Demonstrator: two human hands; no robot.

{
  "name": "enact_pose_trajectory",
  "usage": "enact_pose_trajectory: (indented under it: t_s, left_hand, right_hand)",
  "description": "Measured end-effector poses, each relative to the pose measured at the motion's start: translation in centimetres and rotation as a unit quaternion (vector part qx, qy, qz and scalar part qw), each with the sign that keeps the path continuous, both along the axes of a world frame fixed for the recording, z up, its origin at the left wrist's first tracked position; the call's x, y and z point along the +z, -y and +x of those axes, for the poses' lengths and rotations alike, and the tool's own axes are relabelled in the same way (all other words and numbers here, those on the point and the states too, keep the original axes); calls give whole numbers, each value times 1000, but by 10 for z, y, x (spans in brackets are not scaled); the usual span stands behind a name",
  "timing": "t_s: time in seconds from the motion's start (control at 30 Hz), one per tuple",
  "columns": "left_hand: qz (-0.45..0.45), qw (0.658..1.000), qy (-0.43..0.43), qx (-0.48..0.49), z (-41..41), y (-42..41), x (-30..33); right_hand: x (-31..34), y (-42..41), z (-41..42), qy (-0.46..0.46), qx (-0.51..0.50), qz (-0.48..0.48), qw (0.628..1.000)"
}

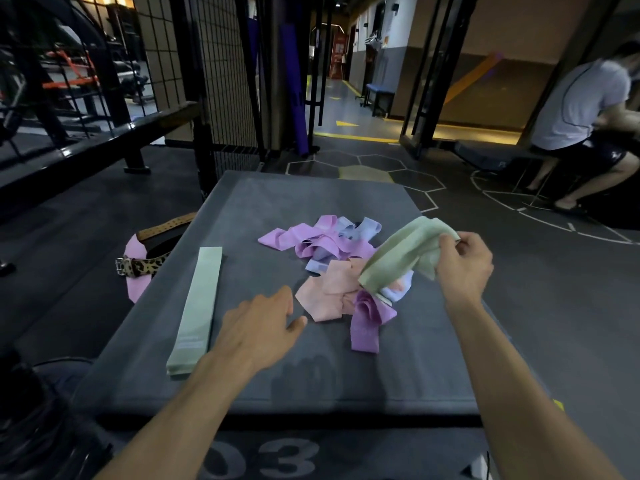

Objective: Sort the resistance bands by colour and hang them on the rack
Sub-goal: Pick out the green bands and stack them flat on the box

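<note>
Box top [311,202], green band [398,252] aloft, right hand [464,261].

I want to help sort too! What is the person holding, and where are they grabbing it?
The right hand pinches a green band by its upper end, lifting it off the pile. The left hand holds nothing.

The grey padded bench [346,375] has bare surface along its near edge and far end, giving open passage between the flat pale-green fabric band [197,306] on the left and the tangled pile of pink, purple and blue bands [332,258] at centre-right. The left edge is bordered by a leopard-print belt [145,266]; a black wire-mesh panel [221,81] stands beyond the far left corner.
</note>
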State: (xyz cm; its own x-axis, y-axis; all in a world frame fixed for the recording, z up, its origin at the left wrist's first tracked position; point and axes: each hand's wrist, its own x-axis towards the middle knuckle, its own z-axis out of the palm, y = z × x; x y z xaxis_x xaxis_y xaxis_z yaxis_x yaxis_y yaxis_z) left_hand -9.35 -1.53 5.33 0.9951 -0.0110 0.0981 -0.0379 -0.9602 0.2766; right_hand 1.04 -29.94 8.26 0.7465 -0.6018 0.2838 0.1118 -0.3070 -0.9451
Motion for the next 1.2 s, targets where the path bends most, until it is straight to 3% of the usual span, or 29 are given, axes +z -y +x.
enact_pose_trajectory:
  t_s: [0.23,0.33,0.47,0.57,0.67,0.77,0.87,0.93,1.03,1.13,1.2]
  left_hand:
    - [-38,999,22,17,0,-6,3]
    - [-145,988,48,5,1,-11,5]
    - [-359,933,36,6,2,-16,7]
    - [-523,847,-88,-43,-6,-24,13]
    - [-535,829,-135,-92,-12,-32,12]
    - [-572,813,-98,-57,-15,-36,13]
    - [-565,823,-52,-22,-18,-45,20]
    - [-608,793,-41,5,-20,-49,28]
    - [-690,722,-58,4,-23,-50,41]
    - [-681,729,-77,-11,-24,-50,44]
    - [-677,729,-96,-12,-24,-50,44]
  right_hand:
    - [15,-24,-13,20,120,-45,992]
    - [33,-39,-22,38,204,-65,976]
    - [50,-60,-40,43,295,-52,953]
    - [54,-80,-51,38,342,-62,937]
    - [50,-99,-58,26,375,-71,924]
    - [48,-109,-59,10,379,-83,922]
    - [44,-114,-56,-32,381,-95,919]
    - [39,-115,-53,-94,392,-120,907]
    - [28,-118,-54,-214,457,-177,845]
    - [21,-126,-59,-265,538,-173,782]
    - [21,-132,-59,-248,554,-155,780]
